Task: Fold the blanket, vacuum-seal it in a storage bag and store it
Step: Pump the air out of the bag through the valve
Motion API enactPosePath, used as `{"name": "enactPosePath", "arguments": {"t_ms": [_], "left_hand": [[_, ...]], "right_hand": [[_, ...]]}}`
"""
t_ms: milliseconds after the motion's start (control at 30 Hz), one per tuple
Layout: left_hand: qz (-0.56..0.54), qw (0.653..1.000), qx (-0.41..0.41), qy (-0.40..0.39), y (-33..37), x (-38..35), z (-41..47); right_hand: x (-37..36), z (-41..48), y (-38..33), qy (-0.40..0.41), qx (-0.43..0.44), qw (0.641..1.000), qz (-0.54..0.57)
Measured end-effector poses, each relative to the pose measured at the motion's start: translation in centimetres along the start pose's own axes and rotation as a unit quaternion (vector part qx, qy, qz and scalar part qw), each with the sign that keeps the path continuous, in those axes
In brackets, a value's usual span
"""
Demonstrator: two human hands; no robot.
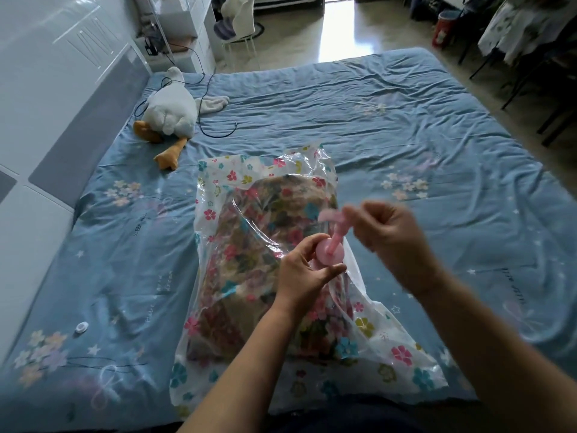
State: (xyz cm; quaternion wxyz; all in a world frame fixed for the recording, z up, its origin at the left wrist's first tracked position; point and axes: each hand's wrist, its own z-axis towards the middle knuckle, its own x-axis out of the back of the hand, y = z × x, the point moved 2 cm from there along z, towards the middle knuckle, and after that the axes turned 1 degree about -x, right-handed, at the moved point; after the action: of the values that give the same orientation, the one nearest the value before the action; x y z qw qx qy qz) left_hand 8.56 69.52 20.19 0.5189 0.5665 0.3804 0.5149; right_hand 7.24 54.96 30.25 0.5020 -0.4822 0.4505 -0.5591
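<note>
A clear storage bag printed with coloured flowers lies on the bed in front of me. Inside it sits the folded brown flowered blanket. A pink hand pump stands on the bag's upper right part. My left hand grips the pump's round body. My right hand is closed around the pump's pink handle, raised above the body and blurred by motion.
The bed has a blue flowered sheet. A white plush goose and a black cable lie at the far left. A small white cap rests near the left edge. White headboard on the left; chairs and floor beyond.
</note>
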Motion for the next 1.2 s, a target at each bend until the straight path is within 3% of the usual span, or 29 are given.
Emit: {"name": "enactPosePath", "arguments": {"t_ms": [67, 133, 300, 367, 500, 567, 667, 733, 933, 1100, 1200], "left_hand": [[0.004, 1.0, -0.003, -0.013, -0.1, 0.0, 0.0], [-0.004, 1.0, -0.001, -0.016, 0.0, 0.1, 0.0], [0.001, 1.0, 0.0, -0.003, 0.2, 0.4, 0.5], [0.005, 1.0, 0.004, -0.004, 0.0, 0.3, 0.5], [0.012, 1.0, 0.004, -0.013, 0.0, 0.2, 0.1], [0.003, 1.0, 0.004, -0.004, 0.3, 0.3, 0.1], [0.007, 1.0, 0.004, 0.003, 0.4, 0.4, 0.4], [0.015, 1.0, 0.003, 0.002, 0.5, 0.4, 0.3], [-0.004, 1.0, 0.003, -0.009, 0.5, -0.2, -0.2], [0.009, 1.0, 0.004, -0.001, 0.5, 0.2, 0.3], [0.008, 1.0, 0.008, 0.002, 0.3, 0.1, 0.2]], "right_hand": [[-0.7, -0.6, 3.7, -0.014, -0.084, 0.987, -0.135], [-0.6, -0.3, 3.3, -0.008, -0.081, 0.979, -0.186], [1.0, 1.1, -5.2, 0.02, 0.135, 0.99, 0.022], [0.3, 0.9, -3.0, 0.015, 0.11, 0.994, 0.01], [-0.7, 0.1, 4.6, -0.01, -0.081, 0.982, -0.17], [-0.5, 0.4, 2.8, -0.008, -0.046, 0.984, -0.169], [0.1, 1.1, -3.6, 0.016, 0.085, 0.996, 0.02], [0.2, 1.2, -4.2, 0.034, 0.129, 0.989, 0.058], [-0.8, -0.3, 4.0, 0.036, -0.064, 0.992, -0.101], [0.6, 1.4, -5.0, 0.059, 0.13, 0.989, 0.04], [-0.5, 0.7, -1.4, 0.082, 0.1, 0.991, -0.022]]}}
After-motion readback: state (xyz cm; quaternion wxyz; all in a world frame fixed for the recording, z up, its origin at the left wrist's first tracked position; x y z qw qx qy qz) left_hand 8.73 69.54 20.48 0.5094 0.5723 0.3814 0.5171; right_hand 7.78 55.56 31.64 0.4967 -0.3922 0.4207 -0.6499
